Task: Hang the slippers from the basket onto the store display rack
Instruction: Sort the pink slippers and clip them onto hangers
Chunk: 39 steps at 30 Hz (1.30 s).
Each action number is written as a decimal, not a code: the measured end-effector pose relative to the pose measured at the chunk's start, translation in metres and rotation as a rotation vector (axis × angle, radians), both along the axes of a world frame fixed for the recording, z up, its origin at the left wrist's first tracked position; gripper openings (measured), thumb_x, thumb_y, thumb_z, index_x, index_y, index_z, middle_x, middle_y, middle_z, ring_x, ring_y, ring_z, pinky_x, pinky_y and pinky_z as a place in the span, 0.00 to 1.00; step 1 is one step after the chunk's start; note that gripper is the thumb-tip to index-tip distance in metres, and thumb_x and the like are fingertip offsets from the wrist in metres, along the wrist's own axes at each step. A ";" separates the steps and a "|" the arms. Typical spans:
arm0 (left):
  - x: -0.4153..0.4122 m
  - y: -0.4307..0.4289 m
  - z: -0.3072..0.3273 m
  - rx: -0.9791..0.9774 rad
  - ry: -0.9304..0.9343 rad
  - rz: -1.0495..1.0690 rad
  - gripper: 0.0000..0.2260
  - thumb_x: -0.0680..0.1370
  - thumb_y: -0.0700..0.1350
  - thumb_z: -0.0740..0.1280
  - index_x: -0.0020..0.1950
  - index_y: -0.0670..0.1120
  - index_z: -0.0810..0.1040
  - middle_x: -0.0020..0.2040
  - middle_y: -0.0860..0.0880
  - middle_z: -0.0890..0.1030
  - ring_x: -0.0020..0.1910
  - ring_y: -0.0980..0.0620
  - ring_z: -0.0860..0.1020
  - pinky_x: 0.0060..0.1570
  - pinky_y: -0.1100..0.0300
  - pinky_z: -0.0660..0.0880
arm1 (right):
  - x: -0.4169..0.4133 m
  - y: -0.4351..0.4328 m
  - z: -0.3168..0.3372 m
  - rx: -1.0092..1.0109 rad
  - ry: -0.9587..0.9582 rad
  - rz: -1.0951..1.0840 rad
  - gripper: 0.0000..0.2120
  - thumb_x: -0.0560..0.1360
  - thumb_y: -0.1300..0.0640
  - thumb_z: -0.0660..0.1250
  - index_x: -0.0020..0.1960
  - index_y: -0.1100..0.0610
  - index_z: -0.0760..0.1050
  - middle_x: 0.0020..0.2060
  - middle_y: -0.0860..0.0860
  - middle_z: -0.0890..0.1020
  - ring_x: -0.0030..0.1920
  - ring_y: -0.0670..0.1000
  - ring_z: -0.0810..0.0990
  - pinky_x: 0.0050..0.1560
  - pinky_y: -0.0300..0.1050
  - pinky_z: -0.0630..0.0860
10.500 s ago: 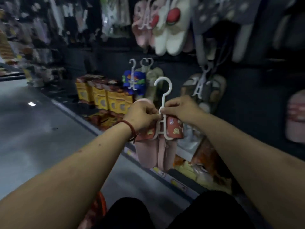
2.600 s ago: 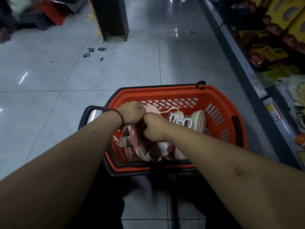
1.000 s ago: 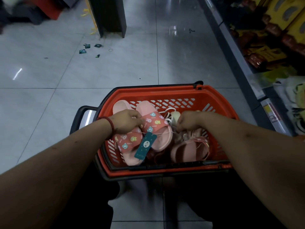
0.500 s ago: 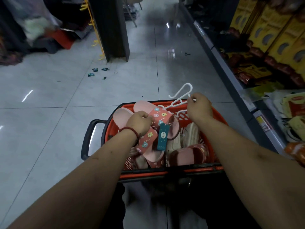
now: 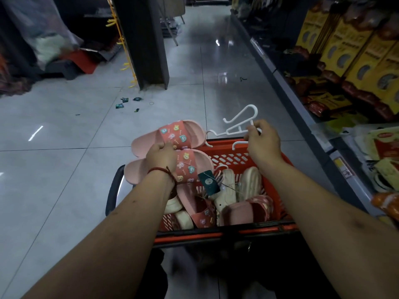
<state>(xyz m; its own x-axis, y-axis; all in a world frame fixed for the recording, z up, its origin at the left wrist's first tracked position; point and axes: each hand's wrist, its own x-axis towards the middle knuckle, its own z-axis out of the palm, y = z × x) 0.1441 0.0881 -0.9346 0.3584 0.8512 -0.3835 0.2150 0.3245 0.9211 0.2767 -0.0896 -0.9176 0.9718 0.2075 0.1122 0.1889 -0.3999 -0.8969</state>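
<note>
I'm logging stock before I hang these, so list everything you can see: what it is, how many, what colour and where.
Held slippers: two, pink with coral straps, above basket.
Hanger: one, white, above basket's far rim.
Tag: one, teal, dangling under held slippers.
Basket: one, orange-red, below the hands.
Loose slippers: several, cream and pink, inside basket; count unclear.
Boxes: several, yellow, shelf at right.
Pillar: one, dark, far side of floor.
Left hand: grips held slippers.
Right hand: pinches hanger.
</note>
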 end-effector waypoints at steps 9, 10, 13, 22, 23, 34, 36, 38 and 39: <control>0.018 0.032 -0.038 -0.277 -0.257 0.106 0.17 0.67 0.52 0.75 0.54 0.46 0.85 0.47 0.43 0.87 0.46 0.41 0.86 0.49 0.37 0.81 | 0.002 0.014 -0.003 0.015 0.118 0.068 0.07 0.83 0.55 0.58 0.50 0.55 0.73 0.43 0.51 0.83 0.37 0.56 0.83 0.40 0.53 0.81; 0.018 0.029 -0.032 -0.271 -0.268 0.112 0.17 0.69 0.51 0.74 0.54 0.46 0.84 0.48 0.43 0.87 0.46 0.41 0.86 0.49 0.38 0.81 | 0.003 0.016 -0.004 0.021 0.157 0.072 0.06 0.83 0.56 0.58 0.52 0.56 0.73 0.44 0.51 0.83 0.36 0.55 0.84 0.40 0.53 0.82; 0.020 0.025 -0.021 -0.237 -0.338 0.092 0.17 0.72 0.51 0.73 0.58 0.44 0.83 0.51 0.41 0.86 0.48 0.42 0.86 0.50 0.39 0.81 | 0.004 0.019 -0.007 0.088 0.343 0.116 0.05 0.82 0.62 0.57 0.56 0.59 0.69 0.47 0.58 0.82 0.36 0.59 0.86 0.38 0.53 0.83; 0.016 0.021 0.019 -0.167 -0.475 -0.104 0.18 0.81 0.52 0.67 0.68 0.47 0.75 0.53 0.49 0.86 0.47 0.53 0.85 0.46 0.57 0.79 | -0.003 0.017 -0.024 -0.009 0.511 0.333 0.12 0.77 0.61 0.65 0.61 0.57 0.74 0.48 0.53 0.85 0.46 0.54 0.86 0.47 0.49 0.79; 0.015 0.020 0.022 -0.178 -0.485 -0.131 0.16 0.81 0.53 0.66 0.67 0.48 0.75 0.52 0.50 0.86 0.47 0.54 0.85 0.45 0.58 0.79 | -0.005 0.018 -0.028 -0.015 0.504 0.363 0.12 0.76 0.60 0.66 0.59 0.55 0.76 0.49 0.52 0.85 0.49 0.53 0.85 0.51 0.50 0.79; 0.008 0.030 0.028 -0.289 -0.633 -0.212 0.27 0.76 0.54 0.71 0.74 0.50 0.70 0.63 0.50 0.82 0.60 0.51 0.82 0.55 0.55 0.80 | -0.006 0.027 -0.010 0.143 0.572 0.441 0.06 0.83 0.58 0.61 0.54 0.61 0.72 0.39 0.58 0.83 0.36 0.55 0.81 0.40 0.50 0.77; 0.007 0.034 0.029 -0.324 -0.688 -0.203 0.30 0.74 0.53 0.73 0.75 0.49 0.70 0.65 0.48 0.81 0.61 0.49 0.81 0.59 0.53 0.79 | -0.004 0.027 0.002 0.255 0.532 0.385 0.09 0.84 0.59 0.59 0.59 0.64 0.71 0.41 0.59 0.83 0.41 0.55 0.81 0.45 0.49 0.77; 0.007 0.034 0.031 -0.344 -0.736 -0.214 0.30 0.75 0.53 0.73 0.75 0.48 0.70 0.67 0.48 0.79 0.63 0.48 0.81 0.62 0.51 0.77 | -0.004 0.028 0.014 0.387 0.509 0.351 0.11 0.84 0.58 0.59 0.63 0.64 0.70 0.39 0.58 0.82 0.42 0.56 0.80 0.45 0.50 0.76; 0.008 0.033 0.032 -0.352 -0.753 -0.220 0.29 0.76 0.53 0.72 0.75 0.48 0.70 0.67 0.48 0.80 0.63 0.49 0.80 0.63 0.51 0.77 | -0.006 0.028 0.021 0.429 0.485 0.349 0.11 0.84 0.58 0.58 0.63 0.63 0.70 0.37 0.56 0.82 0.40 0.56 0.79 0.42 0.49 0.76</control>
